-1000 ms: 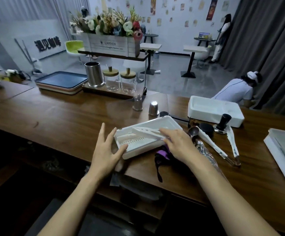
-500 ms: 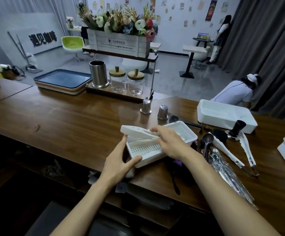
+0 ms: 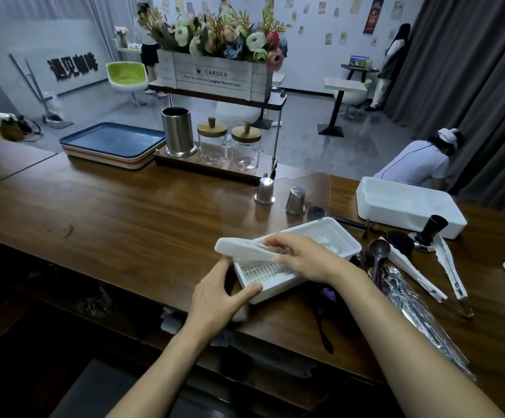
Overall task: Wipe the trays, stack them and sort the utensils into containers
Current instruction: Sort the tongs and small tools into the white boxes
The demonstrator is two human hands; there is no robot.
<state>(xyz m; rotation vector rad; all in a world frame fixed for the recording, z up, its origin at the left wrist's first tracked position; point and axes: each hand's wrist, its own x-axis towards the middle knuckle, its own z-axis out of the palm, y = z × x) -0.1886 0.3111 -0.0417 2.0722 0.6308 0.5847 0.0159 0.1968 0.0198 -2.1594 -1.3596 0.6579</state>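
The white container (image 3: 344,236) stands on the counter (image 3: 94,212), close to the near edge and turned at an angle to it. The left hand (image 3: 218,297) holds its near left corner: the thumb lies on the front wall and the fingers (image 3: 224,267) lie against the left end. The right hand (image 3: 308,257) is over the container, and its fingers are curled around the white tongs (image 3: 239,247). The tongs are tilted, and their far end reaches out past the left rim of the container.

To the left of the container the counter is bare wood up to the stacked trays (image 3: 106,156) at the far edge. To the right the room is narrow: a spoon (image 3: 379,247) lies just beside the container, loose tongs (image 3: 451,268) lie further right, and a second white container (image 3: 408,206) stands behind them. A steel shaker (image 3: 264,191) stands near, behind the container.
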